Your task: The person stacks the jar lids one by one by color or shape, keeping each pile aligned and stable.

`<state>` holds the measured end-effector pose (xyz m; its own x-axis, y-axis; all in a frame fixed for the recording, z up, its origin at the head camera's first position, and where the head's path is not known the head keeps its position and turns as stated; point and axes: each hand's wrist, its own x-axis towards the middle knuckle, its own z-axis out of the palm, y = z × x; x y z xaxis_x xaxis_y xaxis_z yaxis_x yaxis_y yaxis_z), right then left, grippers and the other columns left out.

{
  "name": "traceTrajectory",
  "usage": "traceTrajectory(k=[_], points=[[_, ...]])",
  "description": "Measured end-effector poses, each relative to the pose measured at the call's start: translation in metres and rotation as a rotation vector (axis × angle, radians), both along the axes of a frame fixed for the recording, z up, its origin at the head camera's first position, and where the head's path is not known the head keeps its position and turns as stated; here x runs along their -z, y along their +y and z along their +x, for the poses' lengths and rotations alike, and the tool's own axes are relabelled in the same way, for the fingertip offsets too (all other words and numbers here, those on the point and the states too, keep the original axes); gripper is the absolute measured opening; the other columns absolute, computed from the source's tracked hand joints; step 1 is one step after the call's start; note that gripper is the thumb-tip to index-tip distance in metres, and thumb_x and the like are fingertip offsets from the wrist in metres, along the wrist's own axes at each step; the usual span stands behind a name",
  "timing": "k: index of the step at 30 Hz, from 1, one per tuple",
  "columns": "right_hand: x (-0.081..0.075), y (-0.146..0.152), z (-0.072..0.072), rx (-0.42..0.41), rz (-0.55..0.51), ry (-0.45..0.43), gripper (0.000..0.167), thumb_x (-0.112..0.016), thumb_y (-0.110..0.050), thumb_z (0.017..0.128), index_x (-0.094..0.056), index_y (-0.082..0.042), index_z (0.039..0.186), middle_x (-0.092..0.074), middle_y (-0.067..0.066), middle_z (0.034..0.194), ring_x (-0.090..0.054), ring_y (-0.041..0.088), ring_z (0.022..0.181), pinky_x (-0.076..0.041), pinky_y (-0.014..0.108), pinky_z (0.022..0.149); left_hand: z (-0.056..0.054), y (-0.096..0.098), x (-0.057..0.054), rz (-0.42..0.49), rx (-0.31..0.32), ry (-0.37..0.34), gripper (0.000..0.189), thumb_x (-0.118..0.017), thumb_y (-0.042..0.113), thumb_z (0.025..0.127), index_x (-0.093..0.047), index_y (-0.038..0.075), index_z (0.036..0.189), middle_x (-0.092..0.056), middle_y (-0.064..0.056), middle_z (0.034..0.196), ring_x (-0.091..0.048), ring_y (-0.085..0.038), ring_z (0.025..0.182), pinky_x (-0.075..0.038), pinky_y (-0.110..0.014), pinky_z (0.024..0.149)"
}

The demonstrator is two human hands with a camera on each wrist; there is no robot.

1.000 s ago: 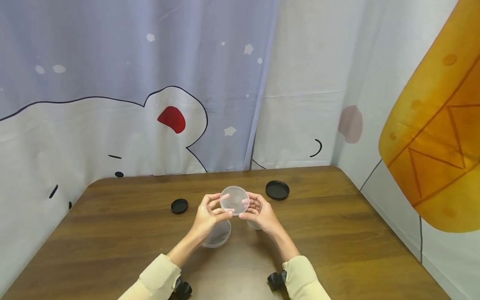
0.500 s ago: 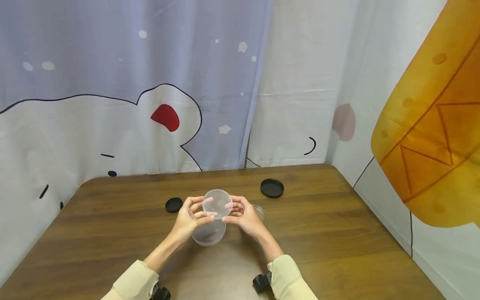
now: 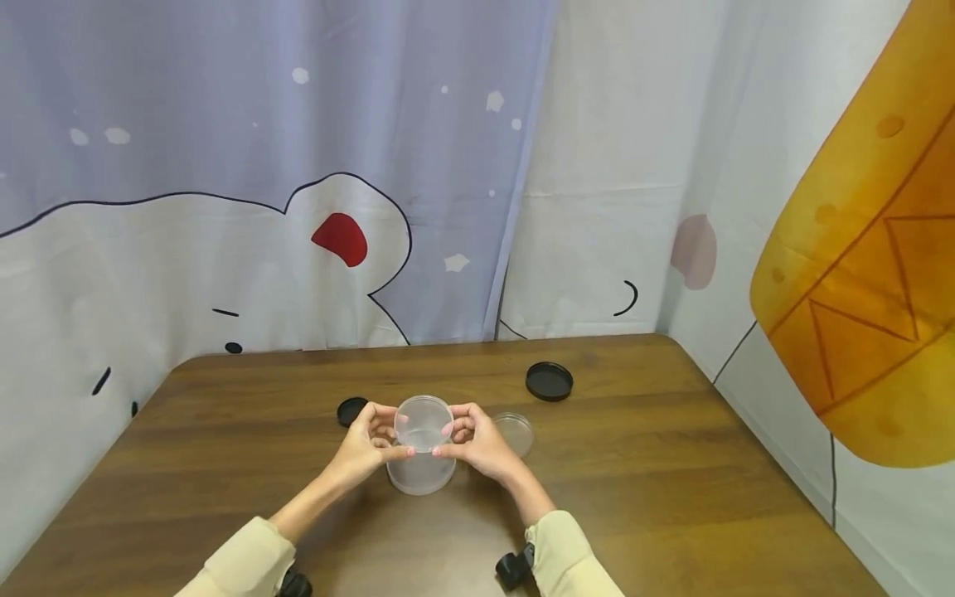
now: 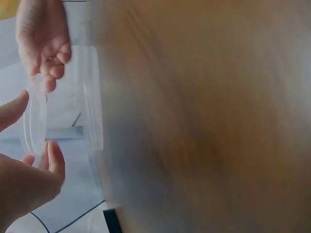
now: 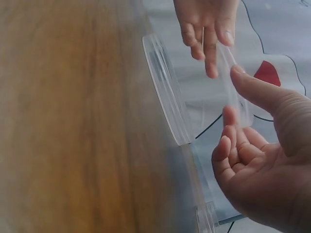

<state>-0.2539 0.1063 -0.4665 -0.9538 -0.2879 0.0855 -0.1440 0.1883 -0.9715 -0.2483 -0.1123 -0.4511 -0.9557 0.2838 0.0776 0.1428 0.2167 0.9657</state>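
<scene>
A small clear round plastic dish point(image 3: 424, 421) is held between both hands, above a larger clear round dish point(image 3: 421, 478) lying on the table. My left hand point(image 3: 361, 448) pinches its left edge between thumb and fingers. On the opposite edge, my right hand point(image 3: 477, 444) grips it the same way. Both wrist views show the held dish point(image 4: 35, 119) apart from the larger dish point(image 5: 165, 92). In the head view the held dish overlaps the far part of the larger one.
Another clear round dish point(image 3: 516, 434) lies right of my right hand. A small black lid point(image 3: 351, 411) sits behind my left hand, partly hidden by it. A larger black lid point(image 3: 549, 381) lies farther back on the right. Patterned curtains point(image 3: 597, 166) hang behind the wooden table point(image 3: 671, 481).
Both hands have carried the small dish left and lower, over the larger dish. The clear dish on the right, earlier mostly covered by my right hand, now shows. The lids stay put.
</scene>
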Motion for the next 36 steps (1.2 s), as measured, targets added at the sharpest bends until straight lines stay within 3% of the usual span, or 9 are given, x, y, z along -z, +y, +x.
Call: traceTrajectory(k=[4, 12, 21, 27, 36], points=[[0.002, -0.001, 0.0, -0.006, 0.081, 0.023, 0.058, -0.081, -0.003, 0.074, -0.05, 0.005, 0.123, -0.063, 0.025, 0.106, -0.048, 0.013, 0.077, -0.04, 0.017, 0.066, -0.001, -0.005, 0.0, -0.109, -0.006, 0.033, 0.06, -0.082, 0.007, 0.074, -0.045, -0.005, 0.119, -0.056, -0.023, 0.116, -0.049, -0.019, 0.095, -0.044, -0.022, 0.074], [0.004, -0.005, 0.003, -0.006, 0.298, 0.065, 0.057, -0.088, -0.013, 0.068, -0.058, -0.001, 0.115, -0.052, 0.016, 0.109, -0.048, 0.021, 0.1, -0.042, 0.026, 0.081, 0.001, -0.016, 0.009, -0.243, 0.009, 0.029, 0.062, -0.086, 0.012, 0.069, -0.047, -0.003, 0.115, -0.051, -0.018, 0.109, -0.042, -0.023, 0.101, -0.038, -0.027, 0.079], [-0.001, -0.005, 0.003, -0.034, 0.422, 0.053, 0.059, -0.088, -0.022, 0.07, -0.057, -0.003, 0.116, -0.051, 0.012, 0.111, -0.047, 0.021, 0.102, -0.043, 0.034, 0.086, 0.0, -0.02, 0.008, -0.267, 0.052, 0.03, 0.065, -0.087, 0.017, 0.068, -0.047, -0.004, 0.115, -0.05, -0.019, 0.112, -0.041, -0.026, 0.104, -0.037, -0.032, 0.083], [-0.006, -0.005, 0.0, -0.052, 0.493, 0.088, 0.059, -0.089, -0.024, 0.068, -0.058, 0.0, 0.113, -0.055, 0.011, 0.106, -0.051, 0.02, 0.097, -0.044, 0.03, 0.083, 0.001, -0.02, 0.012, -0.304, 0.044, 0.028, 0.062, -0.087, 0.019, 0.069, -0.049, -0.002, 0.115, -0.049, -0.019, 0.117, -0.042, -0.028, 0.108, -0.038, -0.033, 0.085], [-0.005, -0.001, -0.002, -0.073, 0.54, 0.081, 0.056, -0.088, -0.024, 0.069, -0.06, 0.0, 0.111, -0.057, 0.007, 0.098, -0.051, 0.017, 0.092, -0.042, 0.027, 0.08, 0.004, -0.017, 0.024, -0.366, 0.01, 0.082, 0.057, -0.086, 0.021, 0.071, -0.052, 0.001, 0.111, -0.054, -0.017, 0.117, -0.044, -0.031, 0.111, -0.04, -0.034, 0.086]])
